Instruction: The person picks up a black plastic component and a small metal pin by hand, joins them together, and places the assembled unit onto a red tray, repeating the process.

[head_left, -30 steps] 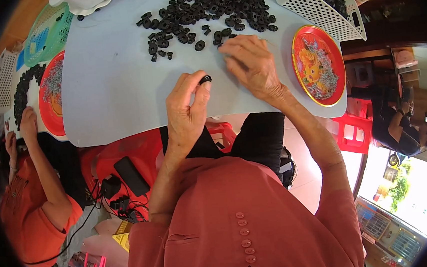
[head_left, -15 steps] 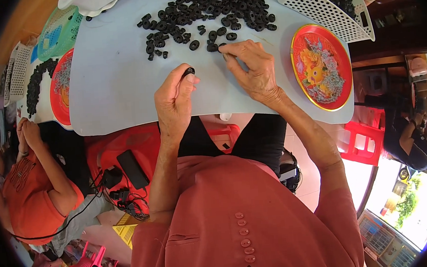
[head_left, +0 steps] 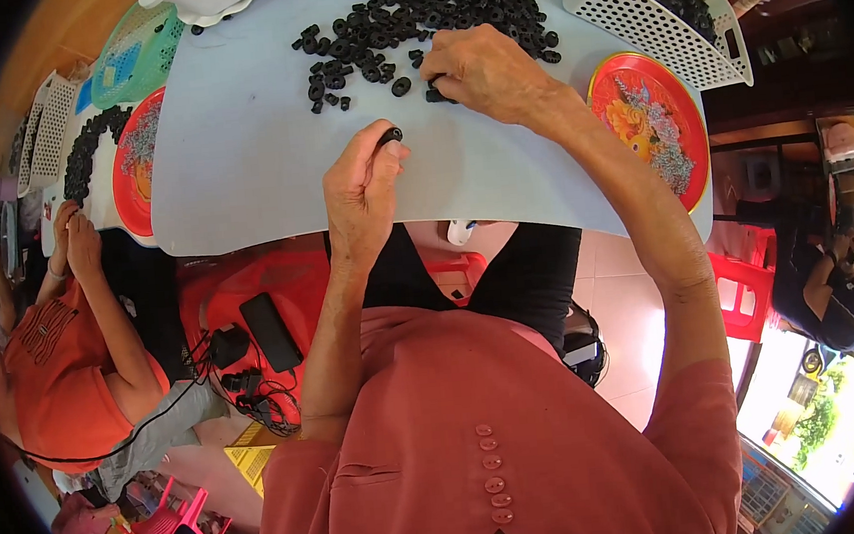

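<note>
ok so rn the left hand [head_left: 359, 192] has one black piece [head_left: 391, 136] pinched btwn thumb and fingers, up over the near part of the pale table [head_left: 247, 151]. Right hand [head_left: 492, 73] is at the near edge of the heap of black parts [head_left: 446, 2] — fingers curled down by a dark piece [head_left: 437, 97], but tbh can't tell if it's gripped or just touched, bc the hand covers it.

Progress-wise: only that one piece is clearly in hand, w/ loads lying loose, plus more dark parts in the white basket [head_left: 628, 20] at upper right. Can't tell if any are finished, so I'd guess plenty left.

Around it: red tray [head_left: 689, 111] w/ small silvery bits [head_left: 675, 162] sits to the right, and the right forearm [head_left: 648, 204] cuts across its near-left side, hiding some. Co-worker [head_left: 70, 380] in orange is off left, well apart — not in the way imo.
</note>
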{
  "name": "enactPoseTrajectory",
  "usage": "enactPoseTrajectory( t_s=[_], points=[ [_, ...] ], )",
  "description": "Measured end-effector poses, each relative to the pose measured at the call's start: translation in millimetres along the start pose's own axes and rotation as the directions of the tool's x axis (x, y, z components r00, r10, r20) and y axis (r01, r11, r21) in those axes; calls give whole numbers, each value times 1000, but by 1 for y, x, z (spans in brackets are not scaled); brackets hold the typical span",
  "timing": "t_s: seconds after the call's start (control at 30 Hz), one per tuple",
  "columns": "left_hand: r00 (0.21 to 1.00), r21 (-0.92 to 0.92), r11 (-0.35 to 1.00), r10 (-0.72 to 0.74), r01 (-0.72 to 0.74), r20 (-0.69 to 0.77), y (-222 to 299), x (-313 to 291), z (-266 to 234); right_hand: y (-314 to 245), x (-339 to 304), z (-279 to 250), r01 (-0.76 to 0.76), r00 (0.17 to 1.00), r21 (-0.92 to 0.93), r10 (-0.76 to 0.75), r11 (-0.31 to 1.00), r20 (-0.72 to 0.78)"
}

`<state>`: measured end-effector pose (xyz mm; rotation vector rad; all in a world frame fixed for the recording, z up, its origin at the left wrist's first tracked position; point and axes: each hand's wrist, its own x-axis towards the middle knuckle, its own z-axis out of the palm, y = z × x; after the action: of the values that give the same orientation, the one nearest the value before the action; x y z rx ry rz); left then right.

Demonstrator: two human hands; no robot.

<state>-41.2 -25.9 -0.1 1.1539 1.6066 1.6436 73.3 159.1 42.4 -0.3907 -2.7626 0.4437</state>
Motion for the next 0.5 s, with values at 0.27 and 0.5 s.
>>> enactPoseTrajectory(
  t_s=[0.27, 0.5],
  points=[
    [1000, 28, 1000, -10, 9, 11, 0, 1, 0, -2, 7, -3, 37, 993, -190, -15, 981, 116],
    [999, 11, 1000, 11, -11, -34, 1, 1, 2, -6, -4, -5, -18, 994, -133, 33, 991, 108]
  ],
)
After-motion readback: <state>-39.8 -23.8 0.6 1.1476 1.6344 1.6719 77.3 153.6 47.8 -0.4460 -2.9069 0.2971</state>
